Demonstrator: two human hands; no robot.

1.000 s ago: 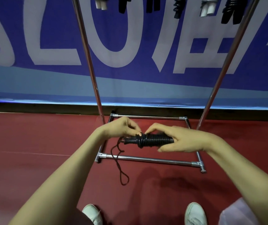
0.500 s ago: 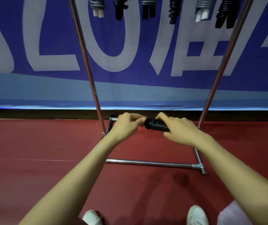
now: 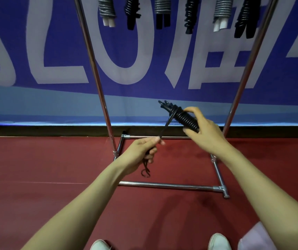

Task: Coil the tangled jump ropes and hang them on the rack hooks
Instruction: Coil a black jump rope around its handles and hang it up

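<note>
- Rope first: a black jump rope wound into a tight ribbed bundle (image 3: pixel 182 116) is held in the air between the two uprights of the rack. It is tilted, with its upper end pointing up and to the left.
- The right hand (image 3: pixel 206 134) grasps the lower half of that bundle, with the thumb on top and the other fingers curled underneath.
- A loose black strand (image 3: pixel 165 128) leaves the upper part of the bundle and runs taut, down and to the left, to the left hand (image 3: pixel 141 152).
- The left hand is clenched around this strand, pinching it between thumb and forefinger. A thin dark cord loop (image 3: pixel 145 171) dangles below the fist.
- The two hands are near each other but apart, joined only by the strand.
- The chrome tubular metal rack (image 3: pixel 94 69) stands on a dark red floor (image 3: pixel 36 168), its base bars lying under the hands.
- Six coiled rope bundles, grey and black in turn (image 3: pixel 160 8), hang in a row at the top edge.
- A blue banner with large pale letters (image 3: pixel 54 51) covers the wall behind the rack.
- The toes of two white shoes (image 3: pixel 218 240) show at the bottom edge.
</note>
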